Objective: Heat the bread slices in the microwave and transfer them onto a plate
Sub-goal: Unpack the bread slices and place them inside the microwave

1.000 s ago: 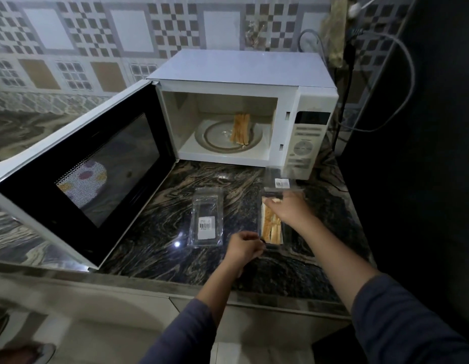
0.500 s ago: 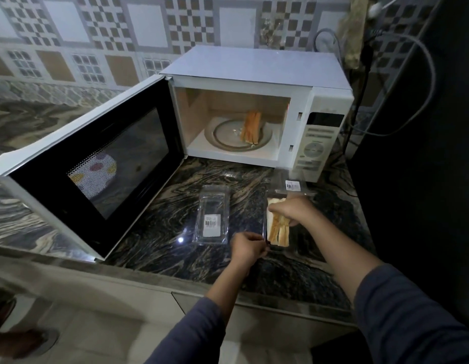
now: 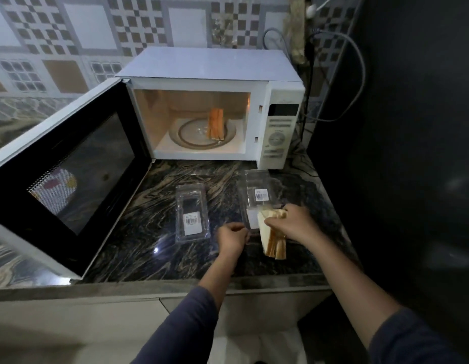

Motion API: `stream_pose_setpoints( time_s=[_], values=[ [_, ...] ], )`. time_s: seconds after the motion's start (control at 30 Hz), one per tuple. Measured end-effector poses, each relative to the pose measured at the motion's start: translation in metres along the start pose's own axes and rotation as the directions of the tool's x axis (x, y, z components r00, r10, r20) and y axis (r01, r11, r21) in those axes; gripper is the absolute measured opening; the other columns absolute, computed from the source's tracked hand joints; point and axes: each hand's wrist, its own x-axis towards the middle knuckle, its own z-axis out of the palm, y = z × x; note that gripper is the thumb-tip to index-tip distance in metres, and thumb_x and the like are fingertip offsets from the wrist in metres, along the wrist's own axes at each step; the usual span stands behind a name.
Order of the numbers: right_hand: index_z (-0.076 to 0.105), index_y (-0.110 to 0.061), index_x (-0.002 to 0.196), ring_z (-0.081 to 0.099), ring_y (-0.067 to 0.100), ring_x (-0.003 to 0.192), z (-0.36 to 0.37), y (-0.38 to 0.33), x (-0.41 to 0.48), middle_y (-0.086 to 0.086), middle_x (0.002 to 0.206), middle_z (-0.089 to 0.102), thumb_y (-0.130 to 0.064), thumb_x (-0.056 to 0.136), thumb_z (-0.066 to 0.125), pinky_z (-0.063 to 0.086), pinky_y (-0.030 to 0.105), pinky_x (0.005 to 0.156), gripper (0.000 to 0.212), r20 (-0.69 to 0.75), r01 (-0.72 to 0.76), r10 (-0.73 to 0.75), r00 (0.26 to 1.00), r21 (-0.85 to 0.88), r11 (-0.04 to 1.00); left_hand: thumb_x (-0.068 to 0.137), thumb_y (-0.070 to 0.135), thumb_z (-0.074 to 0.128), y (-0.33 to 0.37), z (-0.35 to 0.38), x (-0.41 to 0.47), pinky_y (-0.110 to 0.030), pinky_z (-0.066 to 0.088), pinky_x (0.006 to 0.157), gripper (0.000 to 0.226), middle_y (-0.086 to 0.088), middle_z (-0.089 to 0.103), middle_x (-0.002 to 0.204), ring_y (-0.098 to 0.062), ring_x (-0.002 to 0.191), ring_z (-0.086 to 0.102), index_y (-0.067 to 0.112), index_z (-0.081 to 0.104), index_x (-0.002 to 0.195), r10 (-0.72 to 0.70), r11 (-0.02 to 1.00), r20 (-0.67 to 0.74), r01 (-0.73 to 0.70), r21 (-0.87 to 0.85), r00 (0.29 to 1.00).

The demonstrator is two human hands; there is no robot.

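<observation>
A white microwave (image 3: 209,67) stands on the dark marble counter with its door (image 3: 68,177) swung wide open to the left. Bread slices (image 3: 215,124) stand on edge on the glass turntable (image 3: 191,134) inside. My right hand (image 3: 291,223) grips a second stack of bread slices (image 3: 272,241), lifted partly out of a clear plastic pack (image 3: 257,195). My left hand (image 3: 232,239) pinches the near edge of that pack, holding it down.
Another clear plastic pack (image 3: 192,212) with a barcode label lies flat to the left of my hands. A dark tall appliance (image 3: 401,153) walls off the right side. Cables (image 3: 356,74) hang behind the microwave. The counter edge (image 3: 175,286) runs just below my wrists.
My right hand has closed around the bread in the pack and pulled the stack up and toward me. My left hand stays at the pack's edge.
</observation>
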Motion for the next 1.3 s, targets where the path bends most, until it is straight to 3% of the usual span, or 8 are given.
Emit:
stream_pose_setpoints(
  time_s=[0.1,0.23,0.33,0.5,0.6,0.77,1.07,1.3],
  values=[
    [0.055,-0.013,0.084,0.054,0.019,0.074,-0.002,0.017,-0.015,0.008,0.089,0.059,-0.039,0.074,0.069,0.044,0.027,0.059,0.031,-0.025,-0.065,0.066,0.998,0.041,0.997,0.088,0.002,0.056,-0.004,-0.002,0.0,-0.044,0.052,0.093,0.02,-0.011,0.065,0.084,-0.029,0.093,0.065,-0.002,0.061,0.107,0.032,0.999,0.014,-0.033,0.03,0.999],
    [0.058,-0.007,0.113,0.059,0.026,0.096,-0.006,0.035,-0.037,0.012,0.112,0.06,-0.04,0.075,0.068,0.04,0.027,0.066,0.052,-0.061,-0.127,0.135,0.989,0.116,0.985,0.093,0.012,0.05,-0.01,-0.008,-0.007,-0.039,0.047,0.098,0.029,-0.013,0.064,0.114,-0.026,0.106,0.059,0.006,0.058,0.12,0.136,0.974,0.042,-0.141,0.177,0.99],
    [0.058,-0.008,0.106,0.056,0.024,0.084,-0.005,0.038,-0.051,0.013,0.109,0.06,-0.039,0.075,0.067,0.04,0.028,0.065,0.044,-0.152,-0.158,0.186,0.971,0.177,0.971,0.094,0.012,0.048,-0.017,-0.019,-0.02,-0.031,0.045,0.094,0.034,-0.009,0.06,0.12,-0.023,0.11,0.056,0.005,0.052,0.127,0.247,0.926,0.105,-0.267,0.267,0.963],
    [0.055,-0.009,0.11,0.055,0.03,0.091,-0.008,0.017,-0.074,0.015,0.111,0.057,-0.04,0.078,0.064,0.043,0.032,0.071,0.045,-0.315,-0.167,0.219,0.923,0.183,0.969,0.091,0.005,0.049,-0.043,-0.059,-0.034,-0.02,0.039,0.085,0.028,-0.01,0.058,0.118,-0.021,0.105,0.055,0.005,0.059,0.117,0.532,0.652,0.242,-0.576,0.493,0.811],
    [0.055,-0.006,0.11,0.057,0.035,0.097,-0.011,-0.011,-0.085,0.016,0.108,0.058,-0.035,0.079,0.064,0.048,0.037,0.078,0.044,-0.42,-0.086,0.164,0.893,0.198,0.976,0.09,0.007,0.048,-0.058,-0.092,-0.035,-0.03,0.043,0.091,0.029,-0.014,0.059,0.118,-0.028,0.107,0.056,0.003,0.06,0.116,0.583,0.513,0.324,-0.647,0.564,0.745],
    [0.055,-0.006,0.107,0.051,0.025,0.079,-0.007,-0.058,-0.084,0.007,0.09,0.05,-0.036,0.081,0.063,0.04,0.031,0.065,0.04,-0.462,0.044,0.053,0.885,0.197,0.979,0.09,0.012,0.049,-0.062,-0.146,-0.041,-0.028,0.041,0.089,0.026,-0.007,0.061,0.115,-0.022,0.106,0.054,0.008,0.063,0.111,0.651,0.452,0.266,-0.644,0.617,0.711],
    [0.056,-0.008,0.11,0.059,0.031,0.093,0.026,-0.134,-0.027,0.016,0.109,0.061,-0.045,0.076,0.063,0.04,0.029,0.067,0.05,-0.362,0.185,-0.117,0.925,0.159,0.97,0.092,0.011,0.047,-0.043,-0.197,-0.007,-0.013,0.025,0.097,0.036,-0.008,0.053,0.131,-0.02,0.12,0.047,0.007,0.054,0.126,0.665,0.468,0.069,-0.488,0.737,0.743],
    [0.054,-0.008,0.115,0.056,0.028,0.097,0.024,-0.186,0.052,0.011,0.114,0.056,-0.044,0.08,0.062,0.043,0.031,0.072,0.051,-0.19,0.209,-0.186,0.964,0.109,0.972,0.093,0.013,0.042,-0.001,-0.191,0.06,-0.02,0.017,0.113,0.044,-0.01,0.038,0.147,-0.021,0.137,0.034,0.007,0.043,0.137,0.619,0.458,0.063,-0.426,0.78,0.783]
  ],
)
